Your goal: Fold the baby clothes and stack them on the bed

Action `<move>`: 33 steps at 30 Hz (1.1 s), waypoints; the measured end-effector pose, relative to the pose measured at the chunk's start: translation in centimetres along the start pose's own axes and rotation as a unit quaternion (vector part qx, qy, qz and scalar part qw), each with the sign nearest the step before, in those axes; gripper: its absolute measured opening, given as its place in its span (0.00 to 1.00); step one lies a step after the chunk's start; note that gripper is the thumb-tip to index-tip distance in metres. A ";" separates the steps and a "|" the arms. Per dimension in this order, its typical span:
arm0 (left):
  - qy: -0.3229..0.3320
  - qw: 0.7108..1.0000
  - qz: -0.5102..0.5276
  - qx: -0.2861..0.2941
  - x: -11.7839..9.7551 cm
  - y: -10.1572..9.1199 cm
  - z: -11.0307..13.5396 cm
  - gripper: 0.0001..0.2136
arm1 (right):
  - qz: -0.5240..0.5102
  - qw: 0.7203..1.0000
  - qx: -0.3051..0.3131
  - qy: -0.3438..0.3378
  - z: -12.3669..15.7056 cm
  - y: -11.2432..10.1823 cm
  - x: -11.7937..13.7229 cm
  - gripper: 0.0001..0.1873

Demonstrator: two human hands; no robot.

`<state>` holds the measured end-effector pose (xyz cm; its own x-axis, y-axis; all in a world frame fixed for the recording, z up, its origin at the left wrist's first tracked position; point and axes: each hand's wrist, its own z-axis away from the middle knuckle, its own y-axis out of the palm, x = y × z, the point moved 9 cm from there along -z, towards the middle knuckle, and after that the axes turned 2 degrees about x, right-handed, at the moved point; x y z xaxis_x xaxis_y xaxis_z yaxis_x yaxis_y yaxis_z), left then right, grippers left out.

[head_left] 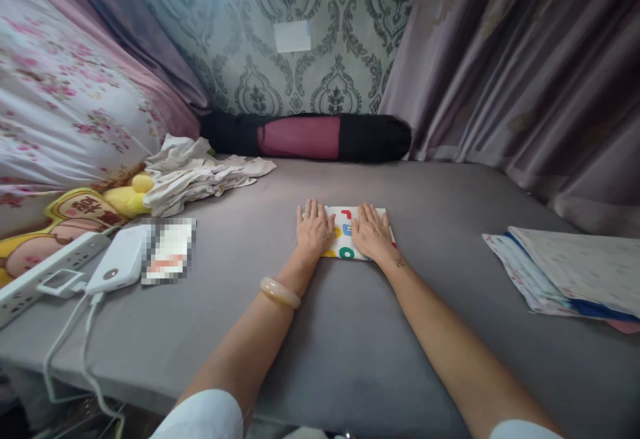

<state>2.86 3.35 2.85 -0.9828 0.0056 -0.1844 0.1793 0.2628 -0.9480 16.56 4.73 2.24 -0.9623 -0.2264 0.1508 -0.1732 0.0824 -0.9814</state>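
Observation:
A folded white cloth [345, 252] with colourful letter-like prints lies flat on the grey-covered surface [330, 332]. My left hand [314, 229] rests palm down over its left side, fingers stretched forward. On the right side of the same cloth, my right hand [373, 231] also lies flat, palm down. The printed middle of the cloth shows between the two hands. Neither hand grips anything. What lies under the palms is hidden.
Folded cloths [575, 266] are stacked at the right. A crumpled pale cloth pile [190, 176], yellow plush toy [125, 199], white power bank [123, 259] and power strip [55, 269] with cables are at left. A long black-and-red bag [300, 136] lies along the wall.

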 end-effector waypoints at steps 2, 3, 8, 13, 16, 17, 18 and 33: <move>-0.014 1.000 0.001 0.017 0.4 0.3 0.0 0.28 | 0.002 1.000 -0.001 0.018 -0.1 0.1 -0.8 0.32; -0.020 0.999 0.003 0.033 0.6 0.7 0.0 0.29 | 0.000 1.000 0.005 0.025 -0.2 0.3 -1.1 0.32; -0.030 0.997 0.010 0.066 0.9 1.6 -0.1 0.30 | -0.005 0.999 0.029 0.039 -0.3 1.2 -1.7 0.32; -0.027 0.998 0.014 0.049 0.8 1.0 0.1 0.29 | -0.011 0.999 0.031 0.043 -0.3 1.1 -1.6 0.32; -0.045 0.998 0.020 0.040 1.5 0.6 0.2 0.29 | -0.017 0.997 0.035 0.060 -0.4 0.9 -2.2 0.33; -0.054 0.998 0.021 0.035 1.8 0.4 0.2 0.29 | -0.017 0.997 0.033 0.072 -0.4 0.8 -2.6 0.33; -0.063 0.997 0.022 0.033 2.2 0.3 0.2 0.29 | -0.016 0.996 0.030 0.084 -0.4 0.7 -3.1 0.34; -0.099 0.982 0.159 0.011 4.2 0.2 -0.3 0.20 | -0.020 0.996 0.005 0.090 -0.2 0.1 -4.1 0.33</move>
<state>-1.26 3.75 1.94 -0.8498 -0.1047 -0.5166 0.4786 0.2572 -0.8395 20.43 5.83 1.50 -0.9768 -0.0519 0.2076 -0.2109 0.0673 -0.9752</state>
